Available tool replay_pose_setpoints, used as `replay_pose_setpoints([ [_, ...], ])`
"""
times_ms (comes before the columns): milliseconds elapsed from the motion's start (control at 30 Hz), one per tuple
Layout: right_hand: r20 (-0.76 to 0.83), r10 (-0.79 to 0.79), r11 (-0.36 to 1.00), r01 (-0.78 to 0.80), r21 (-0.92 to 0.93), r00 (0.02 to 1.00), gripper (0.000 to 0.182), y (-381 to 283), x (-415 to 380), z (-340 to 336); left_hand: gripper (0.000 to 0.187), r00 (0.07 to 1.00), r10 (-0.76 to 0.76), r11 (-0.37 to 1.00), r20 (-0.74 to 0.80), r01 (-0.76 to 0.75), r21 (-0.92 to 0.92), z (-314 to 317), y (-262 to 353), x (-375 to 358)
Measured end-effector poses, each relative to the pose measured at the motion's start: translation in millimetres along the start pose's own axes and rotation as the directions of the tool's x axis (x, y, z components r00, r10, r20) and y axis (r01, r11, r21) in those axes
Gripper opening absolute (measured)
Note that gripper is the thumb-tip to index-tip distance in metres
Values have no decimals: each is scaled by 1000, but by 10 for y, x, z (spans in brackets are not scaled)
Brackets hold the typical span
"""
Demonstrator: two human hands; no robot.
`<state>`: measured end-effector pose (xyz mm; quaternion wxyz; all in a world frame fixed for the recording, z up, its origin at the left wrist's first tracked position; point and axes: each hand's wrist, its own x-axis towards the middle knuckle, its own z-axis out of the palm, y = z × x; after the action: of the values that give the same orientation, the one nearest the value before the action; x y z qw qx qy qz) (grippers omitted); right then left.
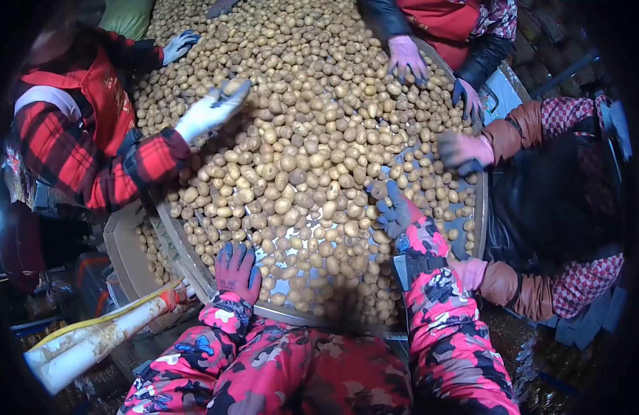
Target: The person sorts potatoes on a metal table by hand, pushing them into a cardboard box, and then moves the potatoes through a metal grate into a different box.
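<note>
Being pinched: one potato (379, 189).
It is being held by the half-curled right hand (397, 211); the open left hand (237, 274) is being rested at the near rim (292, 317).

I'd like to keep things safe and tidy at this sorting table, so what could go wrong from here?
Potatoes lie close to the front rim, so a sweep could tip some over. Your right hand might bump the co-worker's pink glove beside your right forearm. The dark shadow over the front potatoes could hide a bad one.
</note>
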<state>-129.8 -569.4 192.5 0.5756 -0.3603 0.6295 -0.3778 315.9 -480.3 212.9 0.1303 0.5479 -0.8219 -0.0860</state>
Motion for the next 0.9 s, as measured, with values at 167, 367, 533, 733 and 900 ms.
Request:
replay_pose_setpoints([
  [167, 127, 359, 788, -373, 490, 925, 39, -558, -531, 421, 52, 998, 1, 999, -63, -3, -33, 51, -34, -22],
  [367, 319, -9, 971, -67, 228, 948, 47, -687, -1144, 1529, 55, 990, -91, 365, 105, 132, -922, 28, 185, -191],
  [533, 458, -37, 619, 381, -687, 888, 79, -817, -1767, 2521, 52, 709, 194, -960, 678, 281, -19, -444, 554, -306],
  [733, 665, -82, 648, 546, -530, 743, 89, -949, -2120, 2772, 65, 756, 105, -947, 646, 274, -167, -1156, 348, -797],
  [900, 524, -174, 585, 516, -626, 834, 70, -666, -2187, 2456, 55, 814, 94, -978, 573, 182, -98, -491, -687, -1731],
])
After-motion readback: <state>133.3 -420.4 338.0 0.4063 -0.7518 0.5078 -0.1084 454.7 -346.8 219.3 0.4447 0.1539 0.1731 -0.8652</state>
